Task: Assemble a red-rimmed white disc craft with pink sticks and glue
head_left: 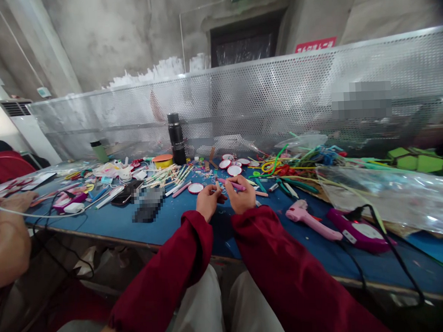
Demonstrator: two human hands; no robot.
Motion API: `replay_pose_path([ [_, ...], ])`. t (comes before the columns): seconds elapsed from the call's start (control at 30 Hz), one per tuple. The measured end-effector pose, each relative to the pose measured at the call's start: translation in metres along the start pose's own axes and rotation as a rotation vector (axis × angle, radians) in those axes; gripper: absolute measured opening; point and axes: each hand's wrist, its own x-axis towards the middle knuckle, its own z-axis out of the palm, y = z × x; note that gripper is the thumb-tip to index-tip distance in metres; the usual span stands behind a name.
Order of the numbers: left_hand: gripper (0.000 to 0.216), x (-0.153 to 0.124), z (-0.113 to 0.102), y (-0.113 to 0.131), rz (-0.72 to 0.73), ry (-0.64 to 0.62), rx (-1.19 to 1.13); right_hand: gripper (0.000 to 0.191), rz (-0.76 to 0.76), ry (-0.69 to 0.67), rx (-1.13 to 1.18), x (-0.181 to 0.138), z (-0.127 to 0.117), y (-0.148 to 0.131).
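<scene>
My left hand (207,203) is closed in a pinch over the blue table (125,228), its fingertips on a small pale stick-like piece (218,184) too small to name. Close beside it, my right hand (242,194) is wrapped round a pink pen-like tool (237,186), whose tip points toward the left fingers. Just beyond the hands lie several round white lids with red rims (234,170). Another such lid (195,188) rests left of my left hand.
A pink glue gun (312,220) and a purple power strip (360,231) with black cords lie at right, near pliers (286,188). Phones (127,193), stick bundles and a black bottle (176,141) stand left. Another person's arm (11,234) reaches in at far left. A perforated metal screen (251,106) borders the back.
</scene>
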Motion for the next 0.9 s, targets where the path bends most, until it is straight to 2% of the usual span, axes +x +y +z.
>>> replay_pose_path([
  [0.73, 0.010, -0.0047, 0.0019, 0.0074, -0.055, 0.035, 0.028, 0.013, -0.031, 0.024, 0.046, 0.0015, 0.0003, 0.0060],
  [0.9, 0.012, -0.0014, -0.0013, 0.0032, -0.001, 0.060, 0.065, 0.013, -0.029, 0.009, 0.050, 0.0004, -0.0003, 0.0002],
])
